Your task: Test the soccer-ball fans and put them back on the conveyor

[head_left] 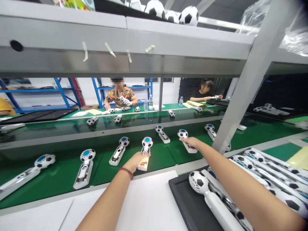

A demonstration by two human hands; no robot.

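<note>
My left hand [136, 161] is closed around the handle of a white handheld device with a soccer-ball head [147, 141], at the near side of the green belt [101, 173]. The handle's lower end glows in warm light below my fingers. Further right, my right hand [192, 143] has its fingers closed over the handle of a second soccer-ball device [183, 133]; its fingertips are partly hidden. Both ball heads have a blue round centre. Between my hands, another such device [163, 134] lies untouched on the belt.
Several similar devices [84, 168] lie along the belt at left. At lower right a black tray [178, 195] holds more of them, beneath my right forearm. A slanted metal post [243, 83] and overhead shelf [144, 41] frame the view. Two people [120, 94] sit across the belt.
</note>
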